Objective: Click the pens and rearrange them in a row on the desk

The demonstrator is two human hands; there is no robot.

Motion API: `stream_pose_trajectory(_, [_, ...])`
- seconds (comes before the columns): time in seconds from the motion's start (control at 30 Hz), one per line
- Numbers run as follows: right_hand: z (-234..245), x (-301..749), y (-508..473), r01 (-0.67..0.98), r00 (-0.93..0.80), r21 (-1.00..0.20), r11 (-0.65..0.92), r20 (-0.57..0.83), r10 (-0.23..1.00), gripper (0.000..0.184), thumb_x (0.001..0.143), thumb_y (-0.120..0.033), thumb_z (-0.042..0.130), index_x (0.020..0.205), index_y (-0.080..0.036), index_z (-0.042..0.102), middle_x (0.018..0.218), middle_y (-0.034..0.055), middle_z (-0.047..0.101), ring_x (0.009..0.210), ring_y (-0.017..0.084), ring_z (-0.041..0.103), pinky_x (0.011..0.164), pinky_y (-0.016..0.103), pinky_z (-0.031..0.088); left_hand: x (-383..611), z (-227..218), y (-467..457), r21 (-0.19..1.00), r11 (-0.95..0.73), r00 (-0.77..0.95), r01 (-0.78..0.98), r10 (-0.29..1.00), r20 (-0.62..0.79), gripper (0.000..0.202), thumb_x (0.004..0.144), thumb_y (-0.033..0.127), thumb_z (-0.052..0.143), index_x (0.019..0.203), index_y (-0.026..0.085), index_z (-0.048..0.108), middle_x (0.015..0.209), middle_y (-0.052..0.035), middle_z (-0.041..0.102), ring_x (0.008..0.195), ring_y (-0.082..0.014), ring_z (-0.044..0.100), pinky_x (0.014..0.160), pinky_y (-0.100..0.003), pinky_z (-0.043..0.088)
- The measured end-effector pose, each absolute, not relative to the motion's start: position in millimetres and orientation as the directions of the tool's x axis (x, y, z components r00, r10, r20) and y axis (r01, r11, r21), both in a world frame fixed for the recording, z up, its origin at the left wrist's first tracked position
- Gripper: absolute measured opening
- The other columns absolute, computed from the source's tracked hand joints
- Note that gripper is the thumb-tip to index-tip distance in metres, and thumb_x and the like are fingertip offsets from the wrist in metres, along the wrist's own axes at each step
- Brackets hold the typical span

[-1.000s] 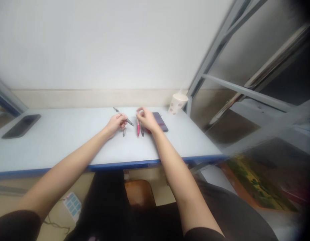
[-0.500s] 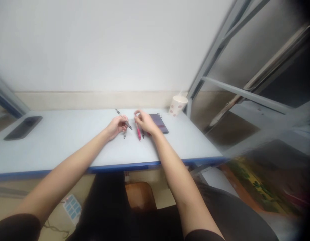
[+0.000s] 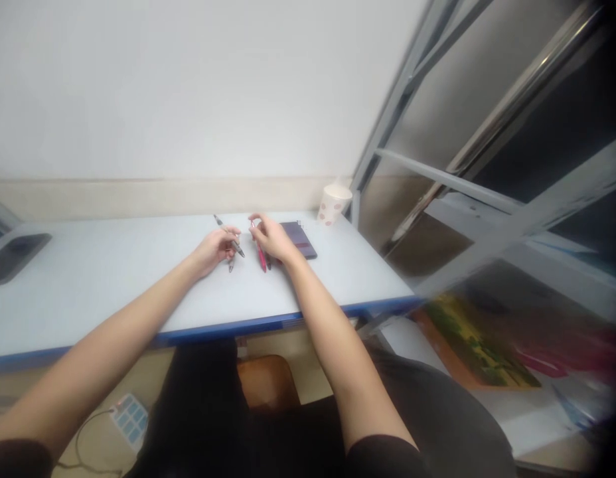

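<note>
My left hand [image 3: 213, 247] is closed on a grey pen [image 3: 228, 235] that slants up to the left above the pale table [image 3: 113, 272]. A second grey pen tip [image 3: 231, 266] pokes out just below that hand. My right hand [image 3: 272, 238] rests with curled fingers over a pink pen [image 3: 261, 257] and a darker pen beside it; whether it grips either is unclear. A dark phone [image 3: 299, 239] lies right behind the right hand.
A paper cup with red dots [image 3: 332, 204] stands at the table's back right by a grey metal frame [image 3: 387, 126]. Another dark phone [image 3: 12, 255] lies at the far left. A power strip [image 3: 129, 418] sits on the floor below.
The view has swung to the right, so everything sits further left in frame. Both hands stay on the pens, almost unmoved relative to the table.
</note>
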State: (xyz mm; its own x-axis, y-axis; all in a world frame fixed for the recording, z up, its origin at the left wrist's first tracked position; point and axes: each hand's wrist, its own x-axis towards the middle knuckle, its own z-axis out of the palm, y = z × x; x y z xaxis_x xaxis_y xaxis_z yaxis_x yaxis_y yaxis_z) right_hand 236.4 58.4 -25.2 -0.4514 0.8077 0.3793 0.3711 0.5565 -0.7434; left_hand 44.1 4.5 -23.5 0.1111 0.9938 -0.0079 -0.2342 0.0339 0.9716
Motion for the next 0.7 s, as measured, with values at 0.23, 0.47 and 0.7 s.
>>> stream_pose_trajectory(0.23, [-28.8, 235.8, 62.1, 0.349, -0.443, -0.761, 0.546, 0.38, 0.812, 0.02, 0.101, -0.03, 0.047, 0.117, -0.021, 0.055, 0.075, -0.0046, 0.06, 0.068, 0.018, 0.059, 0.077, 0.031, 0.046, 46.5, -23.8, 4.6, 0.973, -0.031, -0.031, -0.227, 0.999, 0.025, 0.075, 0.071, 0.016, 0.073, 0.138, 0.013, 0.04, 0.068, 0.0061, 0.065, 0.047, -0.01, 0.051, 0.049, -0.02, 0.04])
stream_pose_trajectory(0.47, [-28.7, 235.0, 63.6, 0.38, -0.444, -0.748, 0.544, 0.368, 0.817, 0.021, 0.099, -0.031, 0.048, 0.115, -0.02, 0.057, 0.077, -0.0026, 0.064, 0.069, 0.017, 0.058, 0.079, 0.031, 0.046, 46.3, -27.1, 11.0, 0.975, -0.101, -0.184, -0.199, 0.981, 0.064, 0.093, 0.071, 0.011, 0.076, 0.149, 0.014, 0.026, 0.064, 0.0106, 0.063, 0.046, -0.0091, 0.054, 0.048, -0.018, 0.037])
stream_pose_trajectory(0.7, [-27.2, 237.3, 64.9, 0.264, -0.398, -0.853, 0.449, 0.328, 0.857, 0.028, 0.097, -0.037, 0.052, 0.12, -0.022, 0.053, 0.077, -0.0034, 0.065, 0.067, 0.016, 0.057, 0.071, 0.029, 0.046, 44.6, -28.2, 12.1, 0.976, -0.139, -0.205, -0.169, 0.973, 0.103, 0.116, 0.071, 0.013, 0.083, 0.162, 0.008, 0.013, 0.059, 0.0115, 0.061, 0.044, -0.0095, 0.054, 0.046, -0.018, 0.035])
